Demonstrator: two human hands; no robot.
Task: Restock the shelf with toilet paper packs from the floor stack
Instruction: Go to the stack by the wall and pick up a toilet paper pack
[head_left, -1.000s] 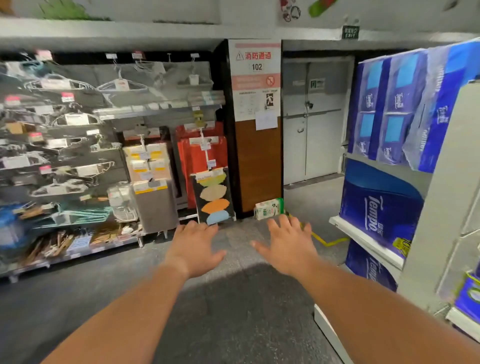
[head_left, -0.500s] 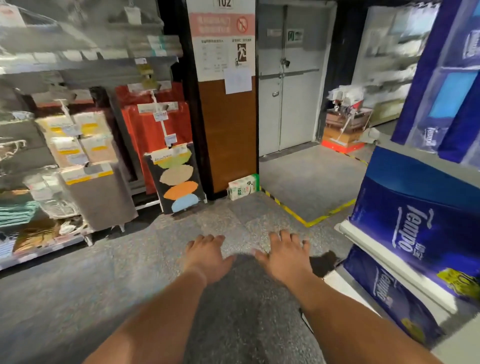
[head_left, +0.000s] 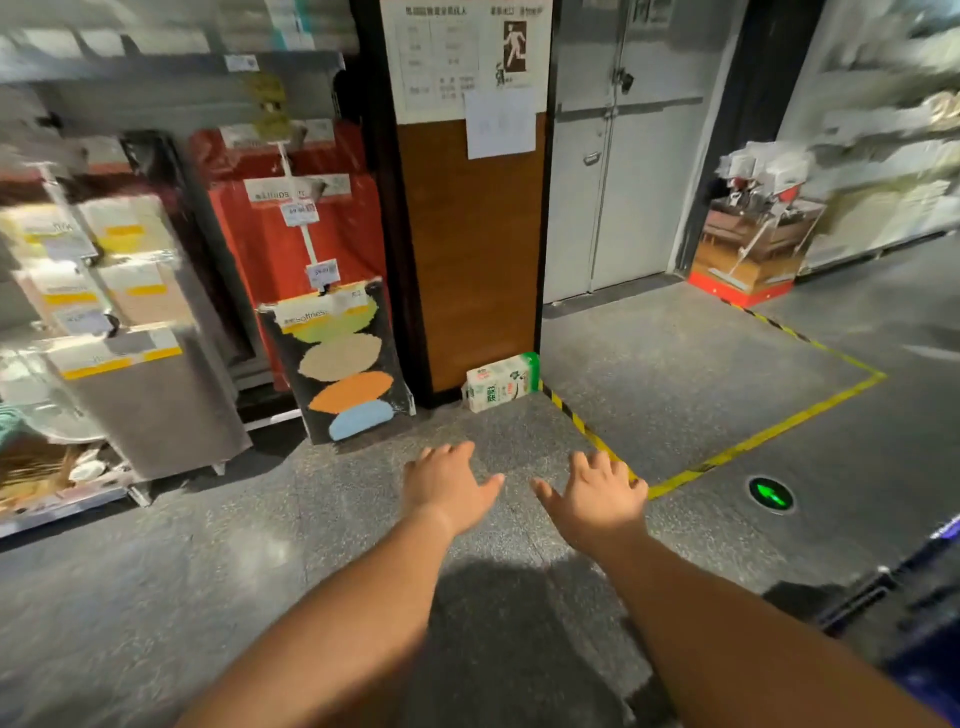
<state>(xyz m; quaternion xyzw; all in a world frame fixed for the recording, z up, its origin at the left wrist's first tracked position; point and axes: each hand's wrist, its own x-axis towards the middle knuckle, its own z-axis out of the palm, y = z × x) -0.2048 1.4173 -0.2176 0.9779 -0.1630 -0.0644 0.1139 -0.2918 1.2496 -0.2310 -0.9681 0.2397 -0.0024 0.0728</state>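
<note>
My left hand (head_left: 448, 486) and my right hand (head_left: 597, 499) are stretched out side by side over the grey floor, palms down, fingers spread, holding nothing. Of the toilet paper shelf only a dark blue blurred corner (head_left: 924, 670) shows at the lower right edge. A small white and green paper pack (head_left: 501, 382) lies on the floor against the brown pillar, well beyond both hands. No floor stack of blue packs is in sight.
Racks of mats and hanging goods (head_left: 130, 322) fill the left. A brown pillar (head_left: 470, 249) and grey double doors (head_left: 623, 156) stand ahead. Yellow floor tape (head_left: 769, 431) marks a zone before the doors. A display stand (head_left: 753, 249) sits at the far right.
The view has swung right and down: the blue packs on the shelf have slid out of sight. Both hands stay open and spread, lower over the floor.
</note>
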